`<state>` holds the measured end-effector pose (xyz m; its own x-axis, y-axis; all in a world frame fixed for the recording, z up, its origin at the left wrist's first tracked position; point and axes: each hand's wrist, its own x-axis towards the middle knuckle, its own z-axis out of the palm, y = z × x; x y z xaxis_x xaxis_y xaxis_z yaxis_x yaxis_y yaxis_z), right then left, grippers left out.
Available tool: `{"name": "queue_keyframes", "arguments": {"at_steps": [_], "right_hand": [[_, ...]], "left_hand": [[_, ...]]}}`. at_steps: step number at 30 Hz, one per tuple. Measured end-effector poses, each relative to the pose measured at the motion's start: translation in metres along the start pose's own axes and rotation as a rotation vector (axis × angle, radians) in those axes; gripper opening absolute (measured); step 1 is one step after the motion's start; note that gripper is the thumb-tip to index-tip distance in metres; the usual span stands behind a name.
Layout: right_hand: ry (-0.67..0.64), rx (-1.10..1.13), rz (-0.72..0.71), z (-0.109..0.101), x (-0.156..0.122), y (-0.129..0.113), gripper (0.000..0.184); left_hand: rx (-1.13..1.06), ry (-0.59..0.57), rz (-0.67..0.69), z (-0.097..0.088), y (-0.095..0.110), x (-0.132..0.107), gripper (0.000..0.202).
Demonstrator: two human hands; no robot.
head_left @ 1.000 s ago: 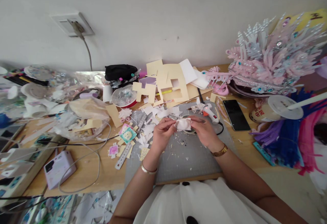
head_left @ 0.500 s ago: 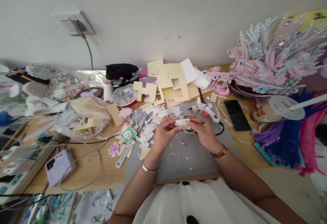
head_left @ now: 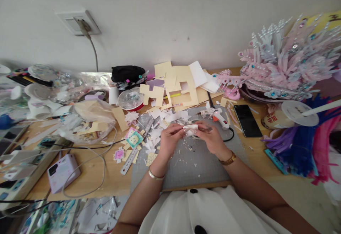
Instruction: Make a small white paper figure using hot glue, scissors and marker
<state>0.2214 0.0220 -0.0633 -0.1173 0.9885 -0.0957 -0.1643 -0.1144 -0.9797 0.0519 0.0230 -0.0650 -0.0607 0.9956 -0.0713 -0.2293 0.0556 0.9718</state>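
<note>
Head cam sits just above near edge of desk, facing fwd & down, wide view incl. wall past far edge.

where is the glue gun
In the head view, the glue gun lies right of centre, just beyond the right hand, left of the black phone.

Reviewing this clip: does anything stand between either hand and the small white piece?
Nothing visible does: the left hand and right hand both hold the white piece with their fingers, over the grey mat.

Left grip, right grip facing it, both pinching (fingertips near), forearms angled inward
</note>
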Motion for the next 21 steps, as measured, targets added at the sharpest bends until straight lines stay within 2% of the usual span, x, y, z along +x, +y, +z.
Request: {"name": "queue_keyframes", "arguments": {"at_steps": [7, 14, 21], "right_hand": [[0.034, 0.019, -0.011, -0.0016, 0.0013, 0.0056, 0.028], [0.036, 0.033, 0.000, -0.0007, 0.0017, 0.0043, 0.026], [0.046, 0.068, 0.007, 0.0006, 0.0018, 0.0035, 0.026]], "left_hand": [[-0.041, -0.056, -0.014, -0.0004, 0.0015, -0.0012, 0.026], [-0.003, -0.057, 0.000, -0.0001, 0.0025, -0.0024, 0.027], [0.023, -0.083, 0.058, -0.0007, 0.0020, -0.0021, 0.025]]}}
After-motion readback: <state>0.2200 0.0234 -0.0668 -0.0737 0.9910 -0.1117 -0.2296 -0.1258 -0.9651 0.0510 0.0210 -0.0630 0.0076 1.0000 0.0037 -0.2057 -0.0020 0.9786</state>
